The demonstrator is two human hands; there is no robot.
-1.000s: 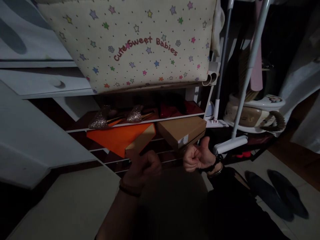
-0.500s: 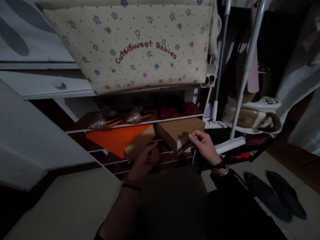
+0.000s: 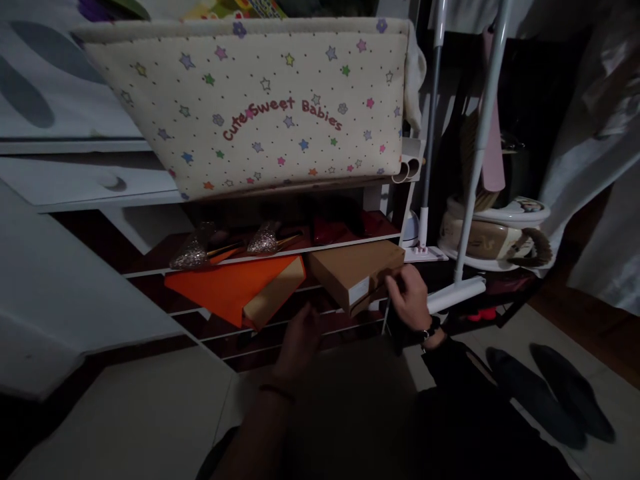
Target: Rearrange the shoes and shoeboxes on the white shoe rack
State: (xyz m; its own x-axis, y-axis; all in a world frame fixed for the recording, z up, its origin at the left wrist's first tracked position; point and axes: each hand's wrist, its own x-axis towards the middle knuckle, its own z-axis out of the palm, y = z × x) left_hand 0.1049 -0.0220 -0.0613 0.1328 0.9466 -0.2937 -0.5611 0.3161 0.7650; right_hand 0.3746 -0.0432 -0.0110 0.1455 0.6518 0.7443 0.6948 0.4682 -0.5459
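My right hand (image 3: 411, 305) is at the right end of the brown box (image 3: 356, 264), thumb over the front face and fingers bent by the corner. Half a second ago its fingertips were by the white label (image 3: 359, 291), partly covering it; now the label shows whole, and the hand has gone along the front to the far end. I take the fingers to be touching the cardboard, but I cannot tell whether they pinch it or only rest there.

My left hand (image 3: 300, 333) has dropped lower, away from the orange box (image 3: 235, 283), and points up at the gap between the two boxes. It is dim and blurred; the fingers look close together, yet I cannot tell whether they are pressed shut. I see nothing in them, and they seem apart from both boxes. So, as I judge it, the right hand alone is at work on the brown box.

Both boxes jut from the rack just under the top shelf (image 3: 295, 251), the orange one to the left, much as they did. Above them sit glittery shoes (image 3: 193, 251) and red shoes (image 3: 331, 231). A mop (image 3: 456, 293) stands just beside my right hand.
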